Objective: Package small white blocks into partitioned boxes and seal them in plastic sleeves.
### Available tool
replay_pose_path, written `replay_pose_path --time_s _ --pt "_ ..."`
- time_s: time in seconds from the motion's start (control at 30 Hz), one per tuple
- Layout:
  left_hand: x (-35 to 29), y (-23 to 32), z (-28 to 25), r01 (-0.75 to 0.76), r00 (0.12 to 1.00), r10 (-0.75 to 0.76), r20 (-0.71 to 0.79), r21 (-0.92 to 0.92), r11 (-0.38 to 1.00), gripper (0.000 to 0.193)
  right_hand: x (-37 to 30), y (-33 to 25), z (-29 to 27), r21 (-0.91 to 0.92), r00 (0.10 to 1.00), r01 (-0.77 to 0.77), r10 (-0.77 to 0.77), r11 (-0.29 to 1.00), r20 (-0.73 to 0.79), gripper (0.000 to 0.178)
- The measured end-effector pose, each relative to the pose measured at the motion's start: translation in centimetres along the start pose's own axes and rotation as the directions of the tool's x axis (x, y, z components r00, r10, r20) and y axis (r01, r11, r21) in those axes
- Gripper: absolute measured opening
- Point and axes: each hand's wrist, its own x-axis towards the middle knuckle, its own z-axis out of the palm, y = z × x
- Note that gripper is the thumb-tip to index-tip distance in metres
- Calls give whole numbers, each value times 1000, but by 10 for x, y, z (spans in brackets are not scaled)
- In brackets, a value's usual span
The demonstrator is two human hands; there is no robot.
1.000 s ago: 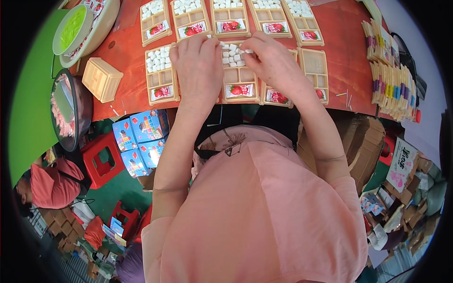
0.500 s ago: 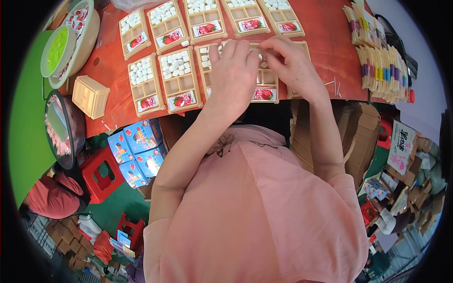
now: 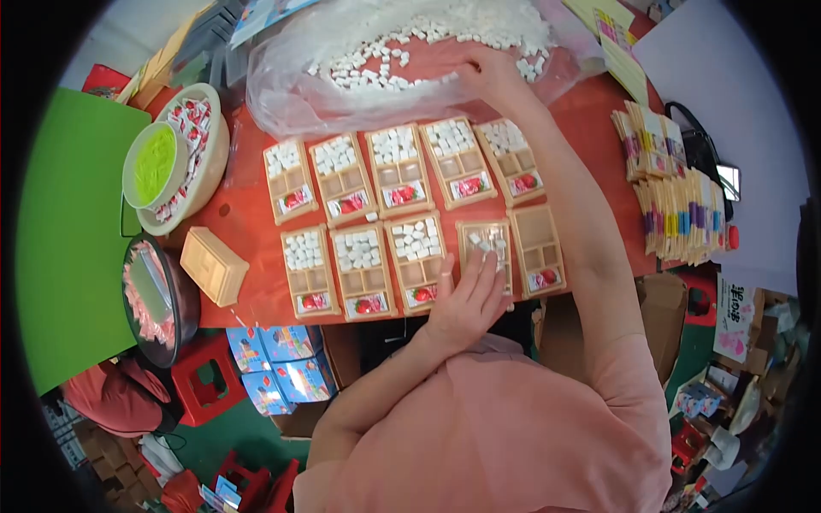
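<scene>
Fingers of the left hand lie flat and spread over a wooden compartment tray in the near row on the red worktop, pressing on a few white pieces inside it. Just right of it sits a tray with bare compartments. Beyond the far row of trays, the right hand reaches into the clear plastic bag of white pieces, fingers curled among them; whether they hold any cannot be told.
</scene>
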Motion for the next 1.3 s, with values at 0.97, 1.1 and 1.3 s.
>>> replay_pose_path --time_s 0.97,1.1,1.3 --pt "6 -13 5 57 997 -58 -54 -19 998 34 -49 -74 -44 347 945 182 -261 920 197 22" --pt "2 -11 4 72 994 -73 -83 -17 997 33 -137 -105 -72 264 783 -140 -57 954 620 30" --pt "2 -6 8 67 991 -68 -111 -19 998 35 -203 -111 -56 231 921 49 -133 972 365 34"
